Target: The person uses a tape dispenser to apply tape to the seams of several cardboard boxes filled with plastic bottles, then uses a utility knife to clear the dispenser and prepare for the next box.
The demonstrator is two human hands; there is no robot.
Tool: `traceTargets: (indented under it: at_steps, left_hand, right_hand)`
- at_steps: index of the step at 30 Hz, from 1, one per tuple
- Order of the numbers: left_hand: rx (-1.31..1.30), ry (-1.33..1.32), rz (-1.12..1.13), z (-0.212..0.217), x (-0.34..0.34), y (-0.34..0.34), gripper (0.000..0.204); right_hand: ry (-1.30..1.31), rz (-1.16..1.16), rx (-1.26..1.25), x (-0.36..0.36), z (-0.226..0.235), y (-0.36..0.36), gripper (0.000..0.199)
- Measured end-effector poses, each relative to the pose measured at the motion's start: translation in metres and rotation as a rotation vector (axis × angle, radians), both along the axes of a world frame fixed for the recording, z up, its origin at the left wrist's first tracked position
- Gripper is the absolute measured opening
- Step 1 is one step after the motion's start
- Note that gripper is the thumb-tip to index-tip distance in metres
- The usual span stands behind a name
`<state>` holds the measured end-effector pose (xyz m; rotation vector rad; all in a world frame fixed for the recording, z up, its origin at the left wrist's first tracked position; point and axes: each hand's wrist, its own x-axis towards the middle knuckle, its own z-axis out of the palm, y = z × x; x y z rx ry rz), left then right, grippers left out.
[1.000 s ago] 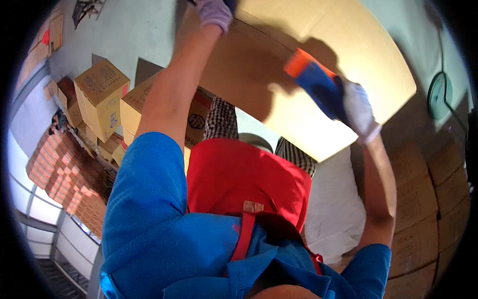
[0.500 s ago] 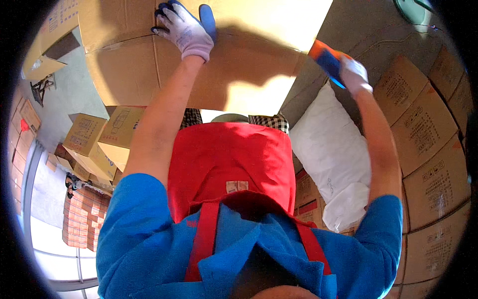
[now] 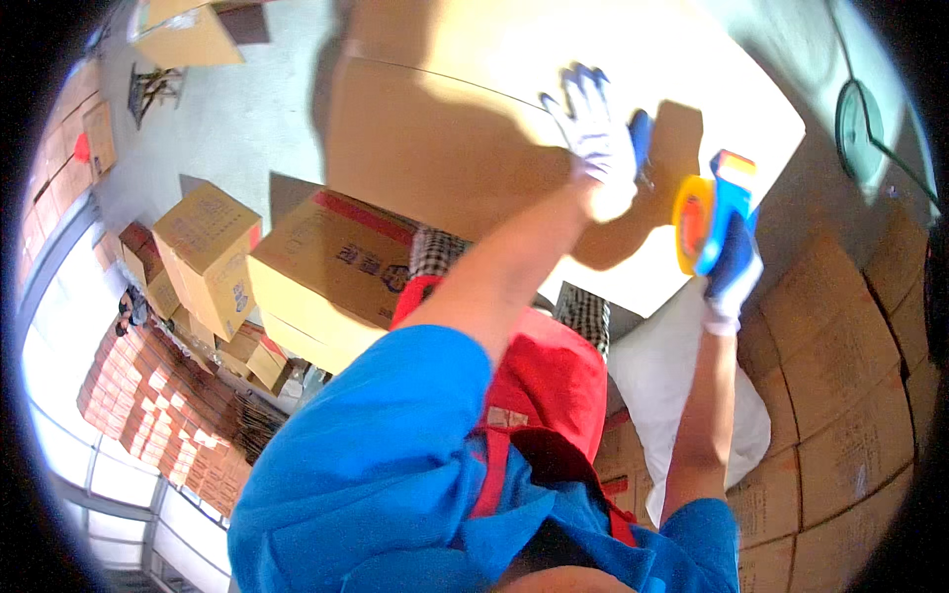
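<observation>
two gloved hands are at work, each white with blue on the gripping side. the left hand (image 3: 601, 148) is spread wide, four fingers fanned away from the body and one thumb held out toward the right; it lies flat over one large cardboard piece (image 3: 445, 128), though how firmly it presses cannot be told. a single straight seam runs across the cardboard from near those fingertips off to the left. the right hand (image 3: 733, 265), lower and to the right of the left one, is closed round the handle of one tape dispenser (image 3: 732, 203), blue with an orange-red tip. one yellow-orange tape roll (image 3: 689, 225) sits on it, on the side facing the left hand. the dispenser overlaps the cardboard's right-hand edge; whether it touches cannot be told. below the right hand, partly behind its forearm, lies one white sack (image 3: 647, 381); beyond that forearm, to the right, stand stacked brown cartons (image 3: 840, 395), too blurred to count. one green disc (image 3: 862, 138) is up and right of the right hand. well left of the left hand and nearer the body stand two yellowish boxes (image 3: 203, 242), one beside the other.
</observation>
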<state>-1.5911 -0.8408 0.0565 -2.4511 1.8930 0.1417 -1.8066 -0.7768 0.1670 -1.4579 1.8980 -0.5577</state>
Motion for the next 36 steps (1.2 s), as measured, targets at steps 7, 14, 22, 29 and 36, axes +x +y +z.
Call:
traceTargets:
  at_steps: [7, 14, 22, 29, 36]
  left_hand:
    - [-0.299, 0.461, -0.137, 0.072, 0.19, -0.019, 0.07]
    - [0.247, 0.478, 0.238, 0.012, 0.351, -0.059, 0.034]
    - [-0.004, 0.637, 0.199, -0.024, 0.372, -0.054, 0.021]
    - [-0.135, 0.819, 0.192, -0.021, 0.39, -0.049, 0.026]
    - [0.459, 1.417, 0.09, 0.024, 0.534, -0.017, 0.028]
  right_hand:
    - [0.116, -0.345, 0.201, 0.018, -0.05, -0.003, 0.041]
    - [0.075, -0.284, 0.348, -0.073, -0.086, 0.002, 0.03]
    - [0.17, -0.105, 0.252, 0.059, -0.054, -0.012, 0.031]
    - [-0.335, -0.096, -0.046, 0.426, -0.041, -0.128, 0.031]
    - [0.06, -0.282, -0.09, 0.408, -0.087, -0.119, 0.028]
